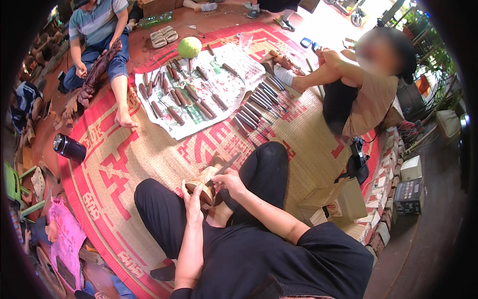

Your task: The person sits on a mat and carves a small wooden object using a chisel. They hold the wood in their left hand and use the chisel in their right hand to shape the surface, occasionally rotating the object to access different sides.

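Note:
I sit cross-legged, with a pale wood carving (205, 177) between my knees. My left hand (194, 200) is closed around its near, rounded end. In my right hand (230, 183) is a dark, flat, file-like tool (229, 163), lying slantwise against the wood. Its exact kind is too small to make out. My fingers partly hide the carving's shape. Beyond my knees, several wood-handled carving tools (191, 93) lie on a white printed sheet (174, 130). A row of dark-handled chisels (259, 102) lies on the mat to the right of it.
The red-and-tan woven mat (303, 149) spreads under me. A green round fruit (189, 47) and a clear cup (245, 42) stand far off. A dark flask (69, 148) is at left, a cardboard box (338, 199) at right. One person (368, 94) sits right, another (97, 35) far left.

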`<state>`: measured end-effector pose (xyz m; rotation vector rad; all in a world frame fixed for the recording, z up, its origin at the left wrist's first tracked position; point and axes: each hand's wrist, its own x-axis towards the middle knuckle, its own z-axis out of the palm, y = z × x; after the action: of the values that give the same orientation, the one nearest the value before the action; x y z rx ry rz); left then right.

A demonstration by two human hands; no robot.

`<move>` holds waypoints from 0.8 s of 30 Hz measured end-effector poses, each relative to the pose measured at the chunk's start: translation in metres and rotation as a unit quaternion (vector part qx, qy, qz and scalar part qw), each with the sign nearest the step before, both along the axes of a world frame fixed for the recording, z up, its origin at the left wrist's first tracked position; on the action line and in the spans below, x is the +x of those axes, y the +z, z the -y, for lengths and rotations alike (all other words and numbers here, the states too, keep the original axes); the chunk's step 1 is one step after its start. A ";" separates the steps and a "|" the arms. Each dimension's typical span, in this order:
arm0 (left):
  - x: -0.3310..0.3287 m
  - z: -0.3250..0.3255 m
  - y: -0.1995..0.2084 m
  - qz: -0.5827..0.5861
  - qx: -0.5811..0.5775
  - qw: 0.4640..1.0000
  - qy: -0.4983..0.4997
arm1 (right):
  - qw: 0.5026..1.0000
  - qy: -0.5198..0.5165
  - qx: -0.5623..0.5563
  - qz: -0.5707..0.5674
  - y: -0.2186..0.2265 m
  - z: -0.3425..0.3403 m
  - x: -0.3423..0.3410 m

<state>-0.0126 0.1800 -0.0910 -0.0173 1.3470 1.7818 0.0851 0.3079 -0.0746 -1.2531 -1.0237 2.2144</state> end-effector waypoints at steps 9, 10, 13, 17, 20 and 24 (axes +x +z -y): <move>-0.001 0.001 -0.005 -0.014 0.000 1.000 -0.003 | 0.999 0.031 -0.028 -0.006 0.003 -0.002 -0.001; 0.000 0.000 0.002 -0.005 -0.006 1.000 -0.001 | 0.999 0.045 -0.016 0.005 0.004 -0.002 -0.001; 0.002 -0.002 0.019 0.013 -0.013 1.000 0.001 | 0.997 0.072 0.015 0.035 0.006 -0.005 -0.001; 0.002 -0.002 0.021 0.012 -0.014 1.000 0.001 | 0.997 0.060 0.013 0.048 0.009 -0.007 -0.002; 0.002 -0.002 0.019 -0.006 -0.004 1.000 -0.004 | 0.998 0.054 -0.008 0.019 0.004 -0.004 -0.005; 0.002 -0.004 0.025 -0.007 -0.017 1.000 0.009 | 0.998 0.055 0.023 0.026 0.000 -0.007 -0.002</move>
<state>-0.0101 0.1838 -0.0660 -0.0344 1.3910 1.7772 0.0834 0.3153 -0.0751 -1.2692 -1.1830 2.2369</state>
